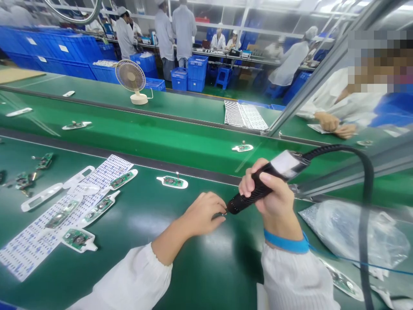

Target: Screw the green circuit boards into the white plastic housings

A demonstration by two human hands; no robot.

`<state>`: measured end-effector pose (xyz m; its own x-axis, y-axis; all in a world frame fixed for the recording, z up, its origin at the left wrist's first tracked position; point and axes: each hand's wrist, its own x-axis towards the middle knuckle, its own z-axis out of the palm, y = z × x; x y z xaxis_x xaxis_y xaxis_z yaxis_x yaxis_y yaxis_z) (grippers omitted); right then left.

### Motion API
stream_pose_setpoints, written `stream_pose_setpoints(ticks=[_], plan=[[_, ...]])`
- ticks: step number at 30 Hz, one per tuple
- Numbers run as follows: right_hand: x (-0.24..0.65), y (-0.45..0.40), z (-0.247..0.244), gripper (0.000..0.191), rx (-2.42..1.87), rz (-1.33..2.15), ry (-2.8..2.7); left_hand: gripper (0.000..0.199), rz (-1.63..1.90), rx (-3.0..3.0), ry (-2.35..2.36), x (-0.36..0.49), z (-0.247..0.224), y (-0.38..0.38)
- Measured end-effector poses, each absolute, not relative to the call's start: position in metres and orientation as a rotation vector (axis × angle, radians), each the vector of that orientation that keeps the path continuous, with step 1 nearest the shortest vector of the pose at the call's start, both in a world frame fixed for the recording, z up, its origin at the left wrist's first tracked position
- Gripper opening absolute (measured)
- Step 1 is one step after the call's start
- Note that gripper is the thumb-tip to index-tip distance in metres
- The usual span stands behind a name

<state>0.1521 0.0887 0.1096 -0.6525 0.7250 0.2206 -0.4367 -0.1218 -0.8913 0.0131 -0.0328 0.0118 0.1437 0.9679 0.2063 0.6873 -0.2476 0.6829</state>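
I see the right hand (276,196) wrapped firmly around a black corded electric screwdriver (258,191) at the worker's one o'clock. Its nose meets the left hand (204,213), fingers curled; whether they pinch anything, I can't tell. A white-cased circuit board (174,181) lies at eleven.

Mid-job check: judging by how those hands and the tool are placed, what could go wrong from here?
The left hand is very close to the tip of the electric screwdriver, so a slip might jab it. The black cable passes in front of the clear plastic bag in this view, and could snag it if the right hand shifts.
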Motion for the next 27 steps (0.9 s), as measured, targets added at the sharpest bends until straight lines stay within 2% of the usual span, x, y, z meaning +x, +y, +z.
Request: stream_pose_setpoints(ticks=[17,20,24,27], plan=[[0.145,0.083,0.106,0.012,-0.290,1.824,-1.333,0.012,0.977,1.931,1.638,0.009,0.009,-0.027],[0.146,0.083,0.106,0.010,-0.278,1.782,-1.333,0.024,1.047,2.041,1.789,-0.025,0.018,-0.035],[0.146,0.083,0.105,0.009,-0.269,1.666,-1.322,0.039,1.040,1.929,2.279,-0.100,0.019,-0.056],[0.145,0.083,0.105,0.010,-0.301,1.573,-1.280,0.041,0.918,1.855,2.283,-0.135,0.007,-0.065]])
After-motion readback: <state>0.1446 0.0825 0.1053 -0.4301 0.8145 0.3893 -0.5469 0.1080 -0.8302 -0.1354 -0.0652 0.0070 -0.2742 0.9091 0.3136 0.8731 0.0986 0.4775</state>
